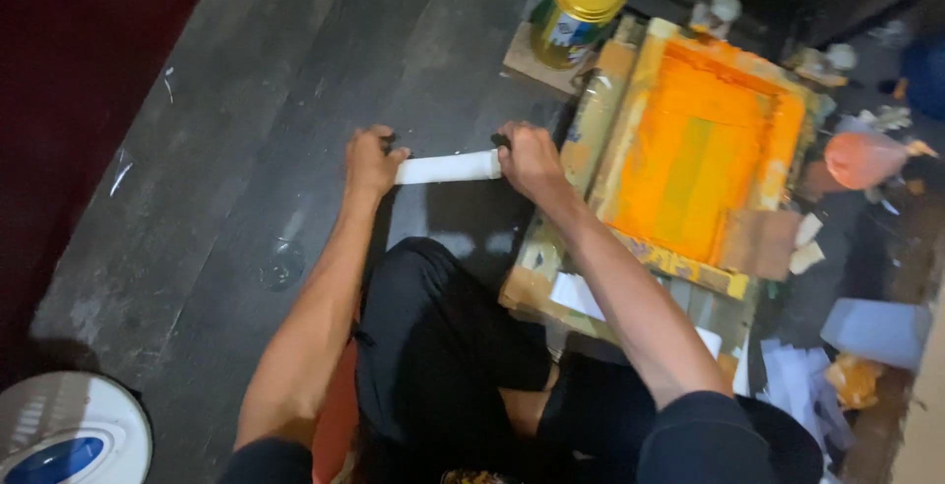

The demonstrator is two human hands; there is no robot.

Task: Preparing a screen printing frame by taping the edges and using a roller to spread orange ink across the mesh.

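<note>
- Gripping a white roll [448, 167]: left hand [370, 161] clamped one end, right hand [529, 157] clamped the other, fingers of both curled tight round it.
- Roll lay level just above the dark floor [246, 149], ahead of the person's bent knee in black trousers [433, 346].
- Dark bits stuck out past each fist; couldn't tell what they were.
- Just right of the right hand: wooden screen frame [600, 110] with orange mesh [704, 149], tilted, its near edge almost touching the right wrist.
- Yellow-lidded can [583, 1] stood on a board scrap at the frame's far left corner, well beyond the roll.
- Brown cardboard patch [756, 240] sat on the frame's near right corner.
- White paper scraps [576, 295] lay on the frame's near rail, under the right forearm.
- Clutter at far right: orange-pink bag [861, 157], more white paper [797, 381], pale box [876, 331].
- White round object with a blue centre [69, 435] at bottom left, well apart from the hands.
- Floor left of the roll showed scuffs and a faint ring mark [281, 265].
</note>
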